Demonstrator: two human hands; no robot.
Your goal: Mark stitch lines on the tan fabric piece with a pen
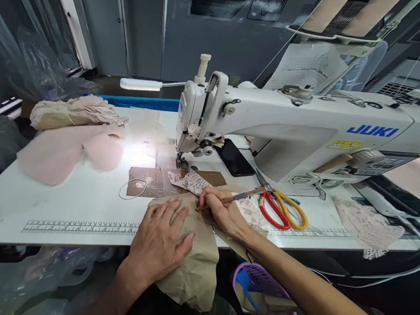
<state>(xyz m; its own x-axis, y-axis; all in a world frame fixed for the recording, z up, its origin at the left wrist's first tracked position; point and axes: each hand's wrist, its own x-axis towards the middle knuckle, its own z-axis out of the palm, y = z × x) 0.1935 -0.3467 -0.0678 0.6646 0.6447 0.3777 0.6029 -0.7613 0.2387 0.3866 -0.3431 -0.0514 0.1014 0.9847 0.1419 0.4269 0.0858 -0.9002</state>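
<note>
My left hand lies flat with fingers spread on a beige fabric piece that hangs over the table's front edge. My right hand is closed in a pinch on a thin wooden-handled tool, its tip pressed on the fabric next to a strip of patterned lace. The lace leads up under the needle of a white JUKI sewing machine. Both hands sit just in front of the presser foot.
Red and yellow scissors lie right of my right hand. Pink fabric pieces and a lace bundle sit at the table's far left. Another lace piece hangs at right. A purple basket stands below.
</note>
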